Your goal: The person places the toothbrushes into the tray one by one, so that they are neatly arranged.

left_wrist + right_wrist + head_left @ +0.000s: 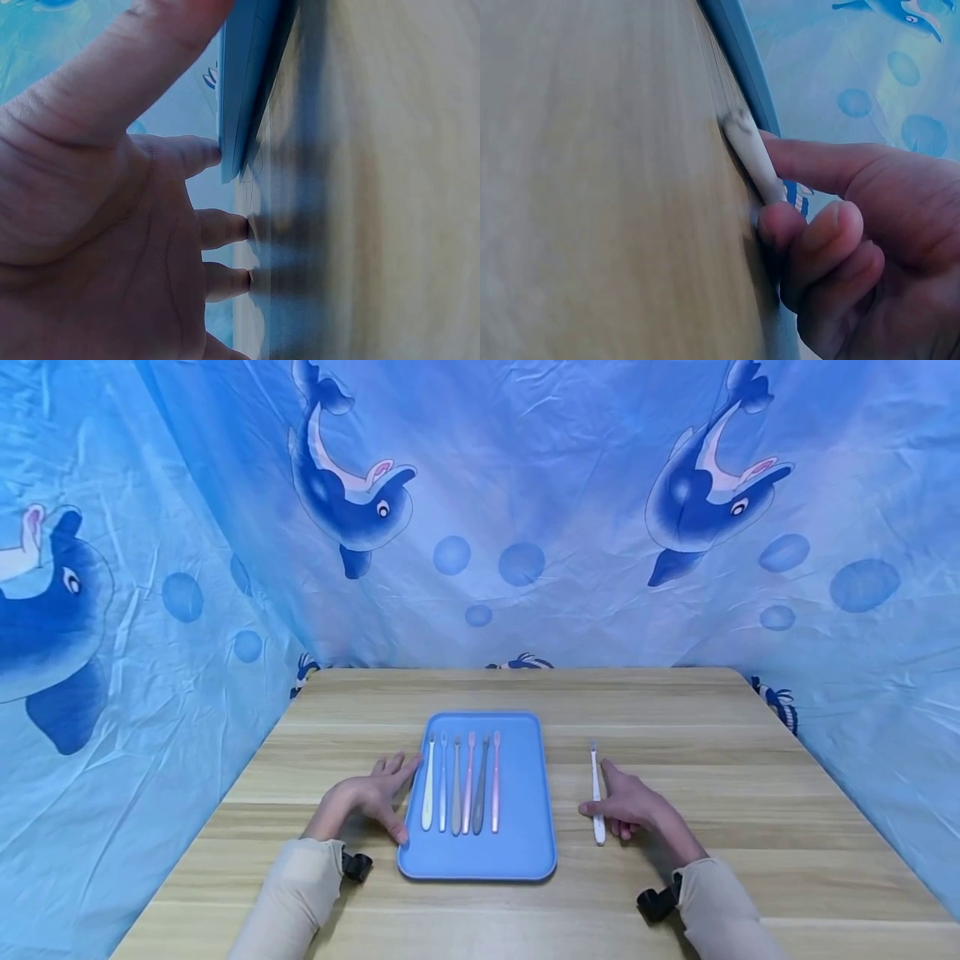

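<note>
A white toothbrush [595, 777] lies lengthwise on the table to the right of a blue tray [527, 802]. My right hand [628, 802] pinches its handle between thumb and index finger, and the other fingers are curled under in the right wrist view. My left hand [371, 793] rests at the tray's left edge with fingers spread, thumb and index finger touching the rim. Inside the tray several toothbrushes lie side by side, heads away from me: a pale yellow one [428, 789], a blue one [443, 789], grey ones and pink ones.
The wooden table [675, 710] reaches back to a blue curtain [480, 485] printed with dolphins, which also hangs along both sides. Black wrist cameras sit on my left sleeve [292, 893] and right sleeve [723, 902]. The tray's right part is bare.
</note>
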`<state>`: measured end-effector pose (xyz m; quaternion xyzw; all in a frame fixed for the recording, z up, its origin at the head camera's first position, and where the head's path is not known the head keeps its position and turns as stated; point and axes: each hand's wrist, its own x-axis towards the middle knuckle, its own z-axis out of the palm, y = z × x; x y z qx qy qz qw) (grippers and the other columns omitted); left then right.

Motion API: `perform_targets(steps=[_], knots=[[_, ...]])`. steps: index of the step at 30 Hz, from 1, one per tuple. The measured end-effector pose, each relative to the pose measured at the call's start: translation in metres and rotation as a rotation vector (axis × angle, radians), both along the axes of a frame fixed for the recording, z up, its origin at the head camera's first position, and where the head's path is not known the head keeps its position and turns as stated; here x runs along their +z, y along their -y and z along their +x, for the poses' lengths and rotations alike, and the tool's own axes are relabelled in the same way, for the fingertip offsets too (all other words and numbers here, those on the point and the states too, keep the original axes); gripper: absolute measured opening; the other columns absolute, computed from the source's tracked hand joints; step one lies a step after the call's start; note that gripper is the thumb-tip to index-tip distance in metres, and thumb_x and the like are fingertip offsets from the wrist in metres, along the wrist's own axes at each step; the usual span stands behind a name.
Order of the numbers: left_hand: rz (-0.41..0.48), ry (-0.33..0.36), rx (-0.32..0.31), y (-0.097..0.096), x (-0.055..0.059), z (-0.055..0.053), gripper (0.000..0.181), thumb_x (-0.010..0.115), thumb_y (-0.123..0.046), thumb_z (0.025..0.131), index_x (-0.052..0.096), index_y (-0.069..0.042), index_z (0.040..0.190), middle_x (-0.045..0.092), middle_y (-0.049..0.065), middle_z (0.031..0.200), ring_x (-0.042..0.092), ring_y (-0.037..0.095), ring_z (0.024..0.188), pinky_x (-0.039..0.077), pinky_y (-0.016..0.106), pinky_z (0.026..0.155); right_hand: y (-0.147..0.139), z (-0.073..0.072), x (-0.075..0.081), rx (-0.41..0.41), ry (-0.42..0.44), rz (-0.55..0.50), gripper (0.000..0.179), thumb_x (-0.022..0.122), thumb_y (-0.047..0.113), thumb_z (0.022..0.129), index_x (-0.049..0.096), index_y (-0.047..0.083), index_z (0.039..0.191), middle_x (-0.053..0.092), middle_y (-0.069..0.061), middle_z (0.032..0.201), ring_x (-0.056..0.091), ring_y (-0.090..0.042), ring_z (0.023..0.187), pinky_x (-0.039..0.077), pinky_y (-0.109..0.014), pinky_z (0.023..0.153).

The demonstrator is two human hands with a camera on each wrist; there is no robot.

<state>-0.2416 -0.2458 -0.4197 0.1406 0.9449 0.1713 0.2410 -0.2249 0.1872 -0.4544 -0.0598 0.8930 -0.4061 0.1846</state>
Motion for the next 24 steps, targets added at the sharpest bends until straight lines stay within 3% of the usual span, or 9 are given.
perform_targets(steps=[8,16,24], knots=[[0.005,0.002,-0.01,0.0007,0.0007,-0.0001,0.145,0.094,-0.051,0.056,0.002,-0.017,0.163,-0.004,0.026,0.168,-0.006,0.055,0.152,0.01,0.078,0.116,0.0013,-0.0014,-0.0025,0.087,-0.023,-0.034,0.087,0.064,0.019,0.097,0.005,0.006,0.16,0.058,-0.005,0.05,0.048,-0.009,0.034,0.037,-0.021,0.033],[0.006,0.001,-0.008,0.0013,-0.0001,-0.0001,0.144,0.094,-0.052,0.056,0.003,-0.017,0.163,-0.003,0.026,0.168,-0.006,0.055,0.152,0.011,0.078,0.115,0.0037,-0.0019,-0.0048,0.043,0.001,-0.059,0.087,0.06,0.016,0.098,0.002,0.006,0.161,0.057,-0.005,0.05,0.048,-0.01,0.035,0.037,-0.021,0.034],[0.0,0.0,-0.004,0.0011,-0.0004,-0.0005,0.144,0.094,-0.052,0.056,0.004,-0.018,0.163,-0.002,0.025,0.168,-0.006,0.054,0.153,0.012,0.078,0.115,0.0021,-0.0021,-0.0001,0.055,0.001,-0.137,0.089,0.062,0.017,0.097,0.002,0.003,0.161,0.056,-0.004,0.05,0.048,-0.01,0.037,0.039,-0.023,0.035]])
